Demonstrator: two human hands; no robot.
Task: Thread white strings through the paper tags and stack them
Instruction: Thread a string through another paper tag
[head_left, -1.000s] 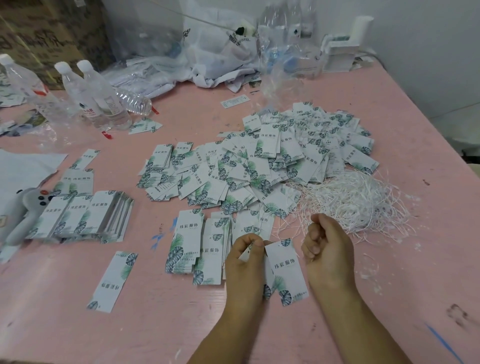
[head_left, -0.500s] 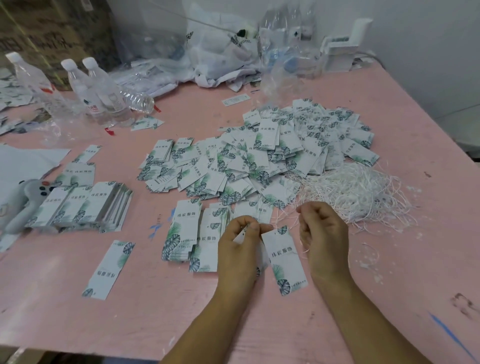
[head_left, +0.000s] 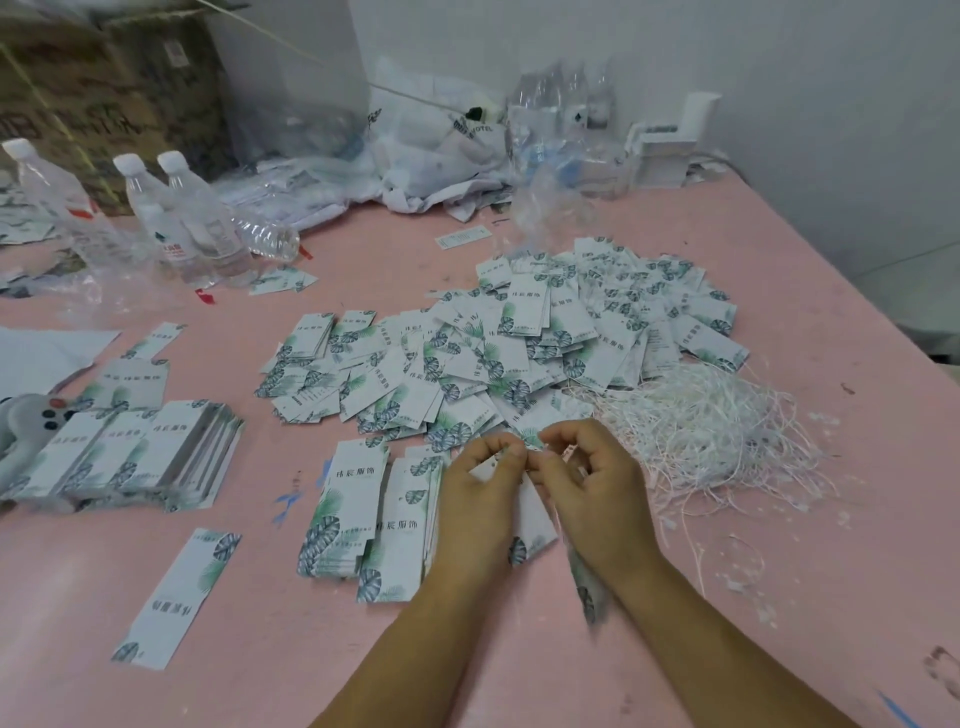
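My left hand (head_left: 480, 499) pinches the top end of a white paper tag with green leaf print (head_left: 535, 530), which hangs down between my two hands. My right hand (head_left: 597, 493) meets it fingertip to fingertip at that top end, fingers curled in a pinch; the thin string it holds is too fine to make out. A heap of loose tags (head_left: 519, 343) spreads across the middle of the pink table (head_left: 779, 597). A tangle of white strings (head_left: 701, 426) lies just right of my hands. Two short stacks of tags (head_left: 363, 514) lie left of my left hand.
A fanned row of tags (head_left: 145, 452) lies at the left, with one single tag (head_left: 182, 592) nearer me. Plastic water bottles (head_left: 176, 218) stand at the far left. Crumpled plastic bags (head_left: 431, 156) and a white box (head_left: 670, 150) crowd the back edge by the wall.
My right hand has moved left from the string pile until its fingertips meet my left hand at the top of the held tag. The camera view has shifted slightly.
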